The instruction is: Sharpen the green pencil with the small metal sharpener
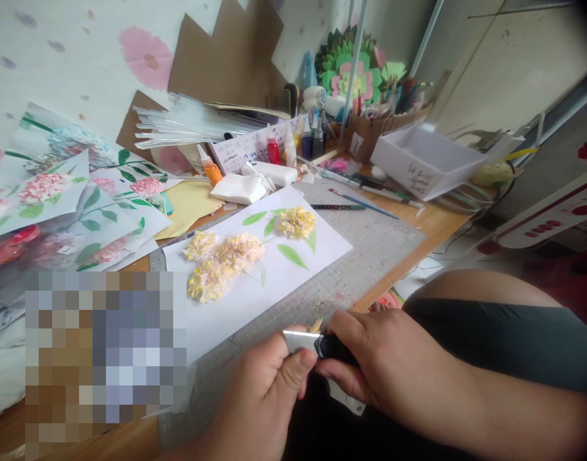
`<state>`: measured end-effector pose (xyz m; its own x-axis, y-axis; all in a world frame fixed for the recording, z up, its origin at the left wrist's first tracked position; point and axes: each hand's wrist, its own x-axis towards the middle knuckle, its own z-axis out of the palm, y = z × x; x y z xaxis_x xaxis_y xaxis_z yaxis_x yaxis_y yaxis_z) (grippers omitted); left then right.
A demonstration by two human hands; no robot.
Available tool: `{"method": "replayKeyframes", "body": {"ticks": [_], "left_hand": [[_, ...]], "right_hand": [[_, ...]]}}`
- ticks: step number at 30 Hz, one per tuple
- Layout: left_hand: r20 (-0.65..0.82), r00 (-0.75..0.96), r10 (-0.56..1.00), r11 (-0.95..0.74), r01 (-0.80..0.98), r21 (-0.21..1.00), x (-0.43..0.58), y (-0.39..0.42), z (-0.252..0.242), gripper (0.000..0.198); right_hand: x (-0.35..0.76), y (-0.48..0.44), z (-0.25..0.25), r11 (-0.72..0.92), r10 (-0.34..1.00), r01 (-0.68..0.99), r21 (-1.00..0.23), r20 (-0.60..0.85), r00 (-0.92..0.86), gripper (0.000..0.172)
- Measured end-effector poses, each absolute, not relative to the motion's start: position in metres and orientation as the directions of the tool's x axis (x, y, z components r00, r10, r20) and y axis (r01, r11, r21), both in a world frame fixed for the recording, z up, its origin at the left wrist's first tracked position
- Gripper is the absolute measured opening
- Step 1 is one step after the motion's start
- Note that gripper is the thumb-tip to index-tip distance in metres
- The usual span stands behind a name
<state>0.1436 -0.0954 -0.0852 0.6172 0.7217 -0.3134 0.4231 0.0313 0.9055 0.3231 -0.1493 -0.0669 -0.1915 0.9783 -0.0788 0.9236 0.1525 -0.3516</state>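
Note:
Low at the table's front edge, my right hand [365,352] is closed around the black handle of a utility knife [300,342]. Its wide blade points left and lies across a wooden pencil [317,325] with a green tip. My left hand [278,378] grips that pencil, thumb beside the blade; most of the shaft is hidden by the fingers. Behind the hands, a white sheet of paper [274,288] carries green painted leaves and clusters of yellow and pinkish shavings [226,262] shaped like flowers. A small pale piece [348,398] shows under my right hand.
A grey cutting mat [389,237] lies under the paper. Paint bottles [274,150], brushes [363,203] and a white paper box [425,160] stand toward the back. Wrapped flower pictures [48,192] are at left. A pixelated patch hides the lower left.

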Motion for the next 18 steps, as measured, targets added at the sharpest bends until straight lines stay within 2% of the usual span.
{"method": "replayKeyframes", "body": {"ticks": [3, 8, 18], "left_hand": [[-0.285, 0.647, 0.707, 0.040, 0.367, 0.930, 0.1441, -0.0966, -0.0837, 0.046], [-0.294, 0.676, 0.676, 0.101, 0.311, 0.945, 0.1443, -0.0988, -0.0830, 0.033], [-0.348, 0.633, 0.692, 0.095, 0.398, 0.912, 0.1431, -0.1040, -0.0841, 0.040]], "right_hand": [[0.3226, -0.1508, -0.0673, 0.194, 0.977, 0.922, -0.336, -0.022, -0.213, 0.026], [0.3217, -0.1509, -0.0677, 0.239, 0.971, 0.928, -0.287, 0.080, -0.225, 0.026], [0.3216, -0.1522, -0.0659, 0.258, 0.964, 0.941, -0.219, 0.127, -0.234, 0.029]]}}
